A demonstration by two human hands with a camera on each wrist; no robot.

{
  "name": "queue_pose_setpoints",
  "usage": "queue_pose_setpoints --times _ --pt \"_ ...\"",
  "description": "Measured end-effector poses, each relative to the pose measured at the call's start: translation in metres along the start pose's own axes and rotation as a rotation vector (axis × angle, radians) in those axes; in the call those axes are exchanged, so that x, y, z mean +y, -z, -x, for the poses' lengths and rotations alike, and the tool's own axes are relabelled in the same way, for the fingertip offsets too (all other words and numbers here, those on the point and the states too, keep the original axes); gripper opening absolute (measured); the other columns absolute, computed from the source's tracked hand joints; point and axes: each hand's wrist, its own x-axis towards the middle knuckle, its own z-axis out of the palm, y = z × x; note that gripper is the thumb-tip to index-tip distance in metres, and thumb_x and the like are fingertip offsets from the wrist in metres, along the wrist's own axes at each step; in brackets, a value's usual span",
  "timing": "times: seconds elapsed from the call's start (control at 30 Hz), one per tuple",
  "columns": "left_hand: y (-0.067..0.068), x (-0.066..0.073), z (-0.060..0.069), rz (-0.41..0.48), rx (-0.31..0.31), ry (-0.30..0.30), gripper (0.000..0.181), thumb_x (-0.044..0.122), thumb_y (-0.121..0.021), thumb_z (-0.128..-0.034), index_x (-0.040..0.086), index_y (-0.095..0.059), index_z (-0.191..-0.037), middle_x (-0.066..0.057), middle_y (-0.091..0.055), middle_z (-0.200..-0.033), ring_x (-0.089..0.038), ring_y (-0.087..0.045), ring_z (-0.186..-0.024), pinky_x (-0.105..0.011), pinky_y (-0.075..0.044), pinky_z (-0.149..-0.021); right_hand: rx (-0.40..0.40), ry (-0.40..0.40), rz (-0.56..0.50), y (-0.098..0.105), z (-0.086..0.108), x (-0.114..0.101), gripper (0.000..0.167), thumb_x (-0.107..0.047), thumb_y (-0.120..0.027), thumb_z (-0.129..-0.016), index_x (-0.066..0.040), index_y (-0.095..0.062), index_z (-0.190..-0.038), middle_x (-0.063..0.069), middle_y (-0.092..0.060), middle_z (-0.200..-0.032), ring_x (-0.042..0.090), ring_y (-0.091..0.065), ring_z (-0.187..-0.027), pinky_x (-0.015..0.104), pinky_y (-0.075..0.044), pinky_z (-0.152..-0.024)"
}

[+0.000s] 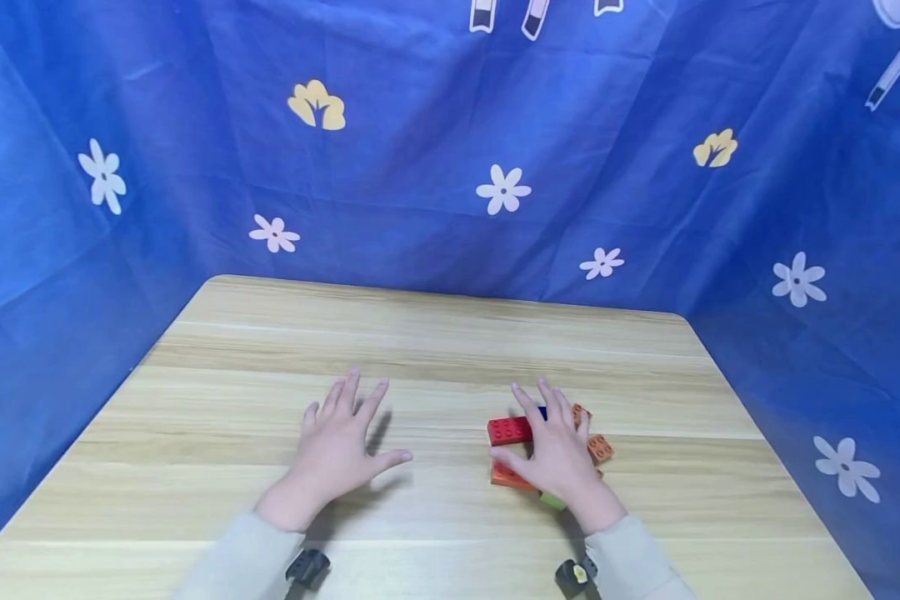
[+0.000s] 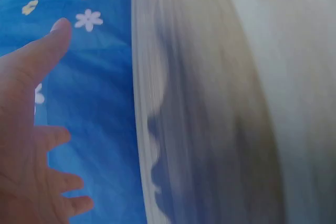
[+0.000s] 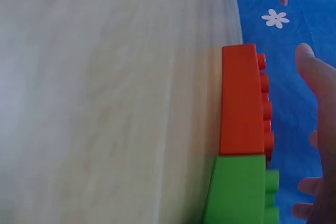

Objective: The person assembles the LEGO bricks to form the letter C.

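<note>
My left hand [image 1: 335,448] hovers over the left-middle of the table with its fingers spread and nothing in them. My right hand [image 1: 562,454] is held above a cluster of building blocks, fingers spread, and hides part of them. Around it show a red block [image 1: 510,431], an orange-red block [image 1: 512,476], a green block [image 1: 552,500], a sliver of a dark blue block [image 1: 543,412] and small orange blocks [image 1: 600,448]. In the right wrist view the orange-red block [image 3: 242,100] stands end to end with the green block [image 3: 236,190], studs toward the palm.
A light wood-grain table [image 1: 420,342] with rounded far corners lies under both hands. Blue cloth [image 1: 405,150] printed with flowers encloses its back and sides. Each wrist wears a small black camera [image 1: 307,568] on a strap.
</note>
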Motion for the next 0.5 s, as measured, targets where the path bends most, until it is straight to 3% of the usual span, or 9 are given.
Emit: queue_pose_setpoints --times 0.23,0.5 --pt "-0.01 0.014 -0.006 0.074 0.03 -0.084 0.099 0.065 -0.071 -0.0694 0.013 -0.038 -0.146 -0.024 -0.026 -0.15 -0.043 -0.025 -0.135 -0.065 -0.023 -0.103 0.024 0.056 -0.009 0.0 0.005 0.01 0.091 -0.073 -0.059 -0.076 -0.03 -0.029 -0.149 0.011 -0.025 -0.153 0.036 -0.024 -0.136 0.069 -0.016 -0.101" --pt "-0.023 0.033 -0.011 0.135 -0.002 -0.156 0.097 0.061 -0.074 -0.0689 0.01 -0.041 -0.144 -0.022 -0.033 -0.147 -0.041 -0.033 -0.132 -0.061 -0.03 -0.101 0.043 0.123 -0.043 0.001 0.013 0.023 0.09 -0.072 -0.06 -0.076 -0.026 -0.032 -0.148 0.014 -0.035 -0.147 0.037 -0.033 -0.131 0.065 -0.024 -0.099"
